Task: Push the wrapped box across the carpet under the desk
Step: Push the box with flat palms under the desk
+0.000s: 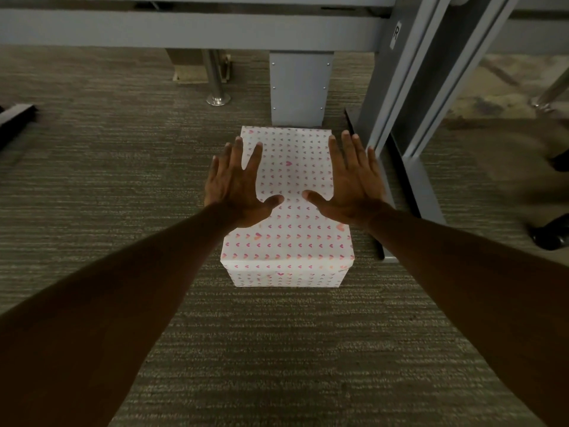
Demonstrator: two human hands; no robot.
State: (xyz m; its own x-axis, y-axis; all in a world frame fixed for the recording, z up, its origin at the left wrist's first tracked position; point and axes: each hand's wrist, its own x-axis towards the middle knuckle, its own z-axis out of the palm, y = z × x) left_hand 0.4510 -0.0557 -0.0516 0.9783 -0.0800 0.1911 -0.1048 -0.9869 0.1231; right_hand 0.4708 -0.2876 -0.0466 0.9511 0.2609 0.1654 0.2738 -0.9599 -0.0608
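Observation:
The wrapped box (289,238), in white paper with small pink hearts, sits on the grey-brown carpet (123,180) in the middle of the view. Its far end touches or nearly touches a grey desk support panel (300,87). My left hand (237,186) is spread flat, fingers apart, over the box's left top edge. My right hand (351,183) is spread the same way over the right top edge. Both hands hold nothing; whether the palms press on the paper I cannot tell. The grey desk frame (184,29) runs across the top.
A tall grey desk leg (409,124) with a dark foot stands just right of the box. A chrome post with round base (217,97) stands behind on the left. A dark bar (15,118) lies at the far left. Dark shoes (551,232) show at the right edge.

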